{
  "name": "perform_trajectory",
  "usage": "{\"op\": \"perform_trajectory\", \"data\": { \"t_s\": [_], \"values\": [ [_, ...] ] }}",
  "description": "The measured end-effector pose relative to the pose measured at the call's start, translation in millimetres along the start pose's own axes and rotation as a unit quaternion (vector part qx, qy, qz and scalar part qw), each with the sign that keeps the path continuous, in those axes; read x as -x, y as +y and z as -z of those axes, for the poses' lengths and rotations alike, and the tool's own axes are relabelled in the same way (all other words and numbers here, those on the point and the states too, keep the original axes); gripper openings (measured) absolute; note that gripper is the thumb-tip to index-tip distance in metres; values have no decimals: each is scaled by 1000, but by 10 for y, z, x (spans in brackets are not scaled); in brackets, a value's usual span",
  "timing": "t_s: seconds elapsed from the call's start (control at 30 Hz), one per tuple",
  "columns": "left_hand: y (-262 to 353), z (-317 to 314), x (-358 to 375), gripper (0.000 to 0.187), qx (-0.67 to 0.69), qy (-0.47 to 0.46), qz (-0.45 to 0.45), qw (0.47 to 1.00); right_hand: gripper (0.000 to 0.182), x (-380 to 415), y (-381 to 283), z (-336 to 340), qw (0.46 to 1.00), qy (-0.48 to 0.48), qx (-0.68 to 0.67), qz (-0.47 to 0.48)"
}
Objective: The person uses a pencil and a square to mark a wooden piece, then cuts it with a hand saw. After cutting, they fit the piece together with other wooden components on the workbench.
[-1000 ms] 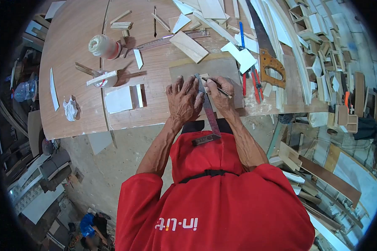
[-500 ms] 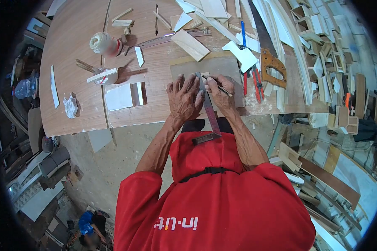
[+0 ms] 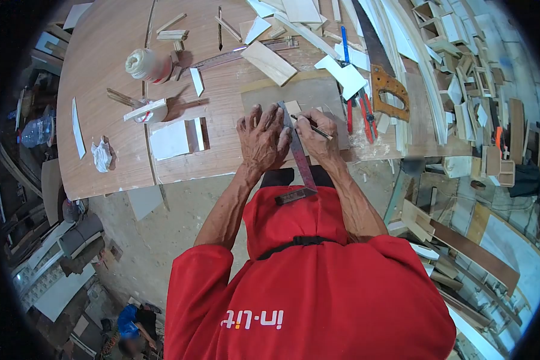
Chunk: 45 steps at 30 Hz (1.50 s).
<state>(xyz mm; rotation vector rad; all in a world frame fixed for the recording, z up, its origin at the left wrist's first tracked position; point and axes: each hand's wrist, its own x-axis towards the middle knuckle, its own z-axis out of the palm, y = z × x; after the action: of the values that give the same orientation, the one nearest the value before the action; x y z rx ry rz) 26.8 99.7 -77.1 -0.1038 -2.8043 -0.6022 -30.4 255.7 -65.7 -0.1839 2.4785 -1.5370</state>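
My left hand lies palm down with its fingers spread, its thumb side against the metal blade of a try square. The square runs toward my body, and its dark handle juts past the table edge. In my right hand a pencil is pinched, slanting over the blade's right side. Beyond the fingers a small pale wood piece shows beside the blade; the rest of it is hidden. Both hands rest over a grey-brown board on the table.
A handsaw, red-handled pliers and long strips lie to the right. Left stand a jar and a cup with sticks. Wood offcuts lie ahead. A person in blue is low at the left.
My right hand has drawn back slightly toward me with the pencil, showing more of the small wood piece and the blade's far end. The left hand stays almost in place.
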Motion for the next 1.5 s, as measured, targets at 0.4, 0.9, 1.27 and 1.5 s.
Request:
{"op": "perform_trajectory", "data": {
  "t_s": [0.4,0.9,1.27,1.5],
  "values": [
    [-1,1,-2,46,6,11,-2,1000,24,328,-37,152,998,27,-48,37],
    [-4,-18,3,48,-3,2,5,1000,11,1441,262,394,998,-48,38,14],
    [-35,-82,35,48,-4,0,11,1000,7,1491,363,389,996,-56,-26,-71],
    [-35,-86,36,48,2,1,11,1000,5,1502,409,369,991,-66,-35,-109]
  ]
}}
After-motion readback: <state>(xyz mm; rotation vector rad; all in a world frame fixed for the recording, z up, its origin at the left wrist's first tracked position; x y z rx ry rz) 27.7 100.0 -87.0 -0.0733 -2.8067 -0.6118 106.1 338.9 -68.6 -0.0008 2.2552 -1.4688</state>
